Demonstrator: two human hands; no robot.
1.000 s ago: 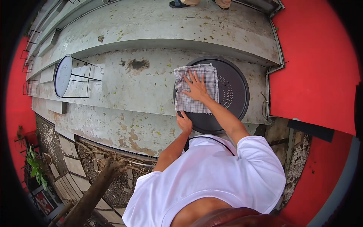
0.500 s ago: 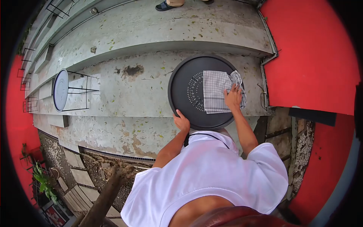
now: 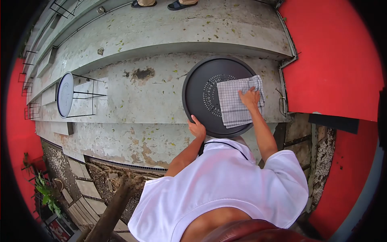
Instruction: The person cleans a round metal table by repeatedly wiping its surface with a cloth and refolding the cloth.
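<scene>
A round black tray with a raised rim and a ring of pale marks sits before my body, over the concrete step. My left hand grips its near left rim, with the thumb on top and the other fingers partly hidden. On the tray's right half lies a grey-and-white checked cloth, mostly spread flat. My right hand presses on the cloth's right part with bent fingers, holding it against the tray.
To the left stands a round table with thin black legs. Concrete steps run across, with a red wall at the right. A person's sandalled feet are on the upper step. A tree trunk rises at lower left.
The cloth's bunched right edge has flattened out, and the cloth has turned slightly under my right hand. The tray has shifted a little rightward with my left hand. The other person's feet have moved left.
</scene>
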